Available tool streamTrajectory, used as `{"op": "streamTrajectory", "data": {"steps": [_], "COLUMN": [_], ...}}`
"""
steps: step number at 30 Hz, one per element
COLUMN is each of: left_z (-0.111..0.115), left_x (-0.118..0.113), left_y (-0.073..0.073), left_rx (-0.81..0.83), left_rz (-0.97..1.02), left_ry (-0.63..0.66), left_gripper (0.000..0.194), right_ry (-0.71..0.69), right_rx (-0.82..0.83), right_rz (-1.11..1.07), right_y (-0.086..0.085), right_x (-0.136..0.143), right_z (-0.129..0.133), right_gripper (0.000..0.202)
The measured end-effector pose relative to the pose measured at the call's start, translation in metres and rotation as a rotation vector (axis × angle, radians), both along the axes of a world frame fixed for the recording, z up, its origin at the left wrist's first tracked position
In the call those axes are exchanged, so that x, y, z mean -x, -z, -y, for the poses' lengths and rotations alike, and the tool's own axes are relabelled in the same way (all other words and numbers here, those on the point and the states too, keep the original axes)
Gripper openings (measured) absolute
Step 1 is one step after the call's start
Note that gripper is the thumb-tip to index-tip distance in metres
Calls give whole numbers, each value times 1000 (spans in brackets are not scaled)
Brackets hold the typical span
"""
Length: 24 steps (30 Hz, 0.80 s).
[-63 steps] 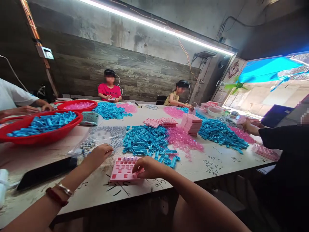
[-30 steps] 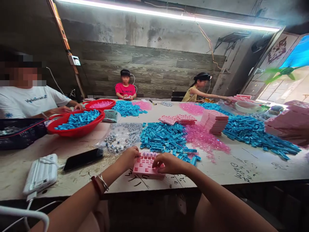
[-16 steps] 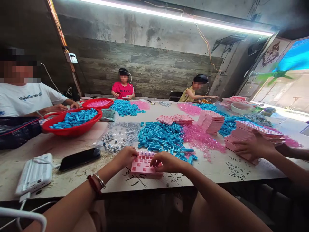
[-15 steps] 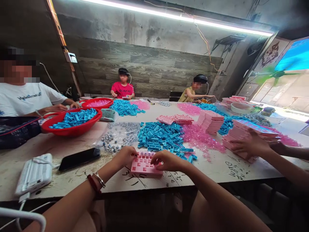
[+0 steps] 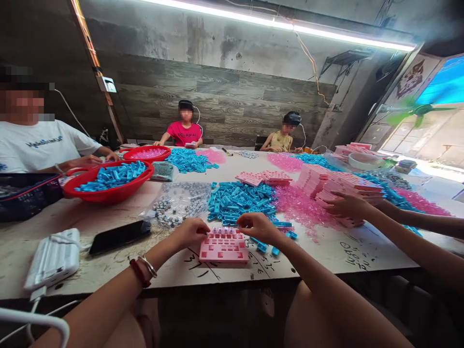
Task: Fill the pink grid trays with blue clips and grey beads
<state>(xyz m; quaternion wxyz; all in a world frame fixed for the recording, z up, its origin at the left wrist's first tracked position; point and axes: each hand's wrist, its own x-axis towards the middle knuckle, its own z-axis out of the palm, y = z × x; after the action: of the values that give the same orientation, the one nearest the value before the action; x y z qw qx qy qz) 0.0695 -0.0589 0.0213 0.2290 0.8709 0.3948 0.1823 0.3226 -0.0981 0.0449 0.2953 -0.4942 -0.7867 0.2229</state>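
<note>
A pink block with rows of square holes (image 5: 224,256) lies flat on the table in front of me. Small clear-and-white pieces (image 5: 224,230) stand in a row along its far edge. My left hand (image 5: 191,233) is closed at the block's far left corner, thumb and fingertips together; what they pinch is hidden. Over the far right corner, my right hand (image 5: 259,227) has its fingers curled in a pinch, and anything in them is too small to make out. Just beyond lies a heap of blue plastic pieces (image 5: 241,200), some scattered beside my right wrist.
Small grey parts (image 5: 174,208) lie on a clear bag at left, near a phone (image 5: 119,238) and a white power bank (image 5: 52,258). A red basin (image 5: 108,193) holds blue pieces. Pink bits (image 5: 304,208) spread rightward. Another person's hands (image 5: 344,205) grip stacked pink blocks (image 5: 357,183). More people sit around.
My right hand has lifted off the block's holes and moved to its far right corner. My left hand stays at the left corner. The neighbour's hands have pushed a pink stack leftward.
</note>
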Motion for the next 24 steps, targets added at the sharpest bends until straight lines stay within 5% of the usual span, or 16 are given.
{"op": "streamTrajectory", "data": {"steps": [5, 11, 24], "left_z": [13, 8, 7], "left_x": [-6, 0, 4], "left_y": [-11, -4, -5], "left_rx": [95, 119, 140], "left_rz": [22, 68, -26], "left_ry": [-4, 64, 5], "left_gripper": [27, 22, 17], "right_ry": [-100, -209, -228], "right_rx": [-150, -337, -345], "right_rz": [-60, -63, 38], "right_y": [11, 23, 32], "right_x": [28, 63, 79], "right_z": [6, 3, -4], "right_gripper": [21, 36, 19]}}
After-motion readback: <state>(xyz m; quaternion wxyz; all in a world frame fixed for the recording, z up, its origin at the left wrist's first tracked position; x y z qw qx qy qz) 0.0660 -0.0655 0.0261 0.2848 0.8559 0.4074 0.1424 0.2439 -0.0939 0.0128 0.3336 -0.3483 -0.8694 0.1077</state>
